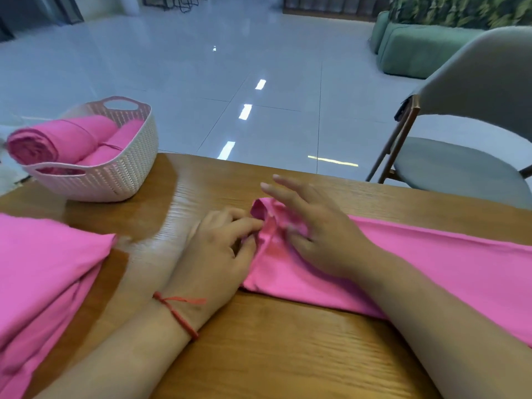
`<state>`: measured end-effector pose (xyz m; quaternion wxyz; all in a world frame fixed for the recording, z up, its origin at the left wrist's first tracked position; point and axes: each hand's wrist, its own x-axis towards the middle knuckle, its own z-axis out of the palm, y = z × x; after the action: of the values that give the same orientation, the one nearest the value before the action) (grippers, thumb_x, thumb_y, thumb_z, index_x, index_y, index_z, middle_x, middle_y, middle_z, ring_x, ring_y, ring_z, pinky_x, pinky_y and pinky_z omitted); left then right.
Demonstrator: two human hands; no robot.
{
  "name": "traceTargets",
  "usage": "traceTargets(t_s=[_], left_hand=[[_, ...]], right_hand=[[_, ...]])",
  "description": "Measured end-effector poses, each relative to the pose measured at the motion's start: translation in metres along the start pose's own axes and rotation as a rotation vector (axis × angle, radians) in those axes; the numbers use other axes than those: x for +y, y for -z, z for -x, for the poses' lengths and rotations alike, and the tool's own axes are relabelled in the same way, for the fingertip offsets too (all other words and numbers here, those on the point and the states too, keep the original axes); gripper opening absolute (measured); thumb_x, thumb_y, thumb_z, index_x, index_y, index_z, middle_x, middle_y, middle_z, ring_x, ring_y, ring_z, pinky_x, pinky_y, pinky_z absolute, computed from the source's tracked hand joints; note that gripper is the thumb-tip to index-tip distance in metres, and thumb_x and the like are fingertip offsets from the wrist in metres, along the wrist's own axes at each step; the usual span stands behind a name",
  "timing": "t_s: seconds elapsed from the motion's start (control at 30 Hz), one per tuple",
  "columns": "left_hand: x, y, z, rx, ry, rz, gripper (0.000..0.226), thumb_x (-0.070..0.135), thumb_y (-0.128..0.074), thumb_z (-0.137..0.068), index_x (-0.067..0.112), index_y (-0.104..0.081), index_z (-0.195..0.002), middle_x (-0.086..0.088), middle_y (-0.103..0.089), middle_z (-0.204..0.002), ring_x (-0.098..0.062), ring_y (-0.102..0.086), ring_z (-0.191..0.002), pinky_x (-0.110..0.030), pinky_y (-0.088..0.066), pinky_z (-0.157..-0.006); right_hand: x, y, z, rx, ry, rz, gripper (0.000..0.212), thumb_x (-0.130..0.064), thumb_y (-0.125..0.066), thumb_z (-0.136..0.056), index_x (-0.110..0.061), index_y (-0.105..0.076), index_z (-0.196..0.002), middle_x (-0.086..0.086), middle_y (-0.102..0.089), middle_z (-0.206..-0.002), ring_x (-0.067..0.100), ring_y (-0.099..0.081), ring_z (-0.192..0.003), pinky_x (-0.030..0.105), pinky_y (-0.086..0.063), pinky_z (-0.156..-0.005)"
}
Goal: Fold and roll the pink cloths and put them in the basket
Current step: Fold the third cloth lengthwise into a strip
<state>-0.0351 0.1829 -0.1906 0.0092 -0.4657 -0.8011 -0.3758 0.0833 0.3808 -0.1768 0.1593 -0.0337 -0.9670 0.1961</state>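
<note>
At eight o'clock a loose pile of pink cloths (43,269) lies on the wooden desk (273,355) and runs off the left edge. At ten o'clock, near the desk's far edge, stands a pale woven plastic basket (121,174) holding rolled pink cloths (57,136); the biggest roll rests on the basket's left rim.

Near the centre, the left hand (213,254), with a red string bracelet (178,312) on its wrist, has its fingers (244,224) curled and pinches the rolled-up end of a long folded pink cloth (431,269). This cloth lies flat on the desk and stretches toward four o'clock.

The right hand (316,234) rests on that same end. Its fingers (288,194) are spread and straight, the upper two lifted clear of the fabric.

At two o'clock a grey chair (460,168) with wooden legs stands beside the desk. At one o'clock, well apart across the glossy tiled floor (201,67), sits a green sofa (417,50).
</note>
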Motion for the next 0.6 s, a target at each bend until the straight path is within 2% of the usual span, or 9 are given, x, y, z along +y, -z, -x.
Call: traceTargets(t_s=[0.07,0.13,0.2,0.27,0.37,0.43,0.53,0.6], left_hand=[[0.004,-0.002,-0.001,-0.031,-0.075,0.024,0.027,0.036,-0.062,-0.092,0.037,-0.072,-0.117,0.021,-0.062,-0.111,-0.011,-0.058,-0.11,-0.048,-0.049,-0.096],[0.009,-0.002,-0.001,-0.055,-0.076,0.098,0.028,0.035,-0.071,-0.091,0.036,-0.07,-0.119,0.02,-0.065,-0.112,-0.011,-0.061,-0.108,-0.042,-0.051,-0.096],[0.011,0.002,0.0,-0.061,0.043,0.232,0.034,0.033,-0.083,-0.085,0.034,-0.066,-0.115,0.017,-0.067,-0.109,-0.009,-0.065,-0.103,-0.029,-0.053,-0.091],[0.009,0.006,-0.001,-0.01,0.17,0.337,0.039,0.033,-0.086,-0.081,0.034,-0.061,-0.11,0.016,-0.066,-0.108,-0.008,-0.066,-0.099,-0.022,-0.054,-0.085],[0.0,0.005,-0.004,0.138,0.285,0.425,0.034,0.008,-0.068,-0.087,0.031,-0.061,-0.11,0.015,-0.067,-0.11,-0.008,-0.064,-0.105,-0.03,-0.055,-0.093],[-0.003,0.004,-0.007,0.111,0.317,0.388,0.041,-0.001,-0.059,-0.089,0.032,-0.064,-0.111,0.017,-0.069,-0.109,-0.004,-0.064,-0.105,-0.029,-0.054,-0.095],[-0.001,0.0,-0.005,0.022,0.209,0.238,0.035,0.008,-0.066,-0.09,0.034,-0.07,-0.112,0.019,-0.068,-0.109,-0.004,-0.062,-0.109,-0.023,-0.051,-0.096],[0.0,-0.002,-0.004,0.014,0.108,0.184,0.026,0.023,-0.071,-0.086,0.034,-0.074,-0.109,0.02,-0.067,-0.109,-0.007,-0.059,-0.113,-0.028,-0.049,-0.098]], right_hand=[[0.001,-0.002,-0.001,0.028,0.101,0.039,0.074,-0.002,-0.063,-0.088,-0.035,-0.052,-0.153,-0.011,-0.034,-0.168,0.017,-0.033,-0.152,0.037,-0.028,-0.125],[0.003,-0.002,0.001,0.062,0.147,0.042,0.056,0.001,-0.065,-0.083,-0.026,-0.066,-0.132,-0.009,-0.044,-0.163,0.02,-0.038,-0.149,0.045,-0.033,-0.122],[0.005,-0.001,0.003,0.113,0.122,-0.006,0.039,0.001,-0.069,-0.076,-0.022,-0.067,-0.107,-0.008,-0.053,-0.154,0.02,-0.046,-0.141,0.045,-0.039,-0.115],[0.007,0.001,0.004,0.146,0.087,-0.029,0.034,0.002,-0.074,-0.073,-0.022,-0.062,-0.094,-0.009,-0.058,-0.146,0.019,-0.05,-0.133,0.04,-0.041,-0.11],[0.007,0.0,0.004,0.155,0.084,-0.03,0.034,0.003,-0.076,-0.072,-0.022,-0.058,-0.087,-0.011,-0.065,-0.133,0.015,-0.053,-0.127,0.039,-0.044,-0.105],[0.006,-0.001,0.004,0.148,0.079,-0.055,0.034,0.003,-0.075,-0.071,-0.021,-0.057,-0.086,-0.013,-0.066,-0.127,0.014,-0.054,-0.124,0.04,-0.046,-0.103],[0.007,0.0,0.004,0.167,0.057,-0.111,0.036,0.003,-0.077,-0.071,-0.021,-0.054,-0.087,-0.011,-0.067,-0.12,0.016,-0.056,-0.116,0.042,-0.047,-0.099],[0.01,0.0,0.007,0.204,0.016,-0.189,0.041,0.007,-0.078,-0.068,-0.02,-0.056,-0.091,-0.009,-0.068,-0.11,0.019,-0.059,-0.107,0.045,-0.049,-0.093]])
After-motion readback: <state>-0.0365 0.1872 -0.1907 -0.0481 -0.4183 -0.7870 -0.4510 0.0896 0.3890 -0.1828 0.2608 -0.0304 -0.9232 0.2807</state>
